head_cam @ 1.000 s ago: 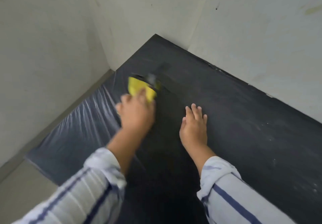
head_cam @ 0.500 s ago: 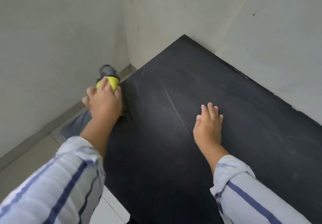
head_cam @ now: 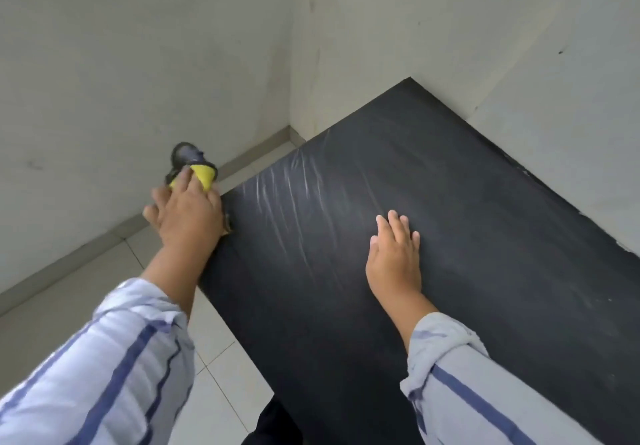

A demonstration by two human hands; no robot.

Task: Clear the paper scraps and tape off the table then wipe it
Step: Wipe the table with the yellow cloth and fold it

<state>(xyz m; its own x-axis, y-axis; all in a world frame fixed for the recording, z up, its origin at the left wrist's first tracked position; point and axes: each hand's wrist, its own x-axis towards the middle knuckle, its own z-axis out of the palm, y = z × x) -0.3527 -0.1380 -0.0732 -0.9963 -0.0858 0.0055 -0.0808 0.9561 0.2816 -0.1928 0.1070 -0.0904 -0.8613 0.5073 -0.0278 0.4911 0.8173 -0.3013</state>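
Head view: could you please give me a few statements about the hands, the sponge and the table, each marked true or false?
1. The left hand has its grip on a yellow sponge. True.
2. The right hand holds a roll of tape. False: it lies flat and open on the table, holding nothing.
3. The sponge is at the middle of the table. False: it is at the table's left edge, partly over the floor.
4. The table is black. True.
5. Paper scraps cover the tabletop. False: none show there, only pale streaks.
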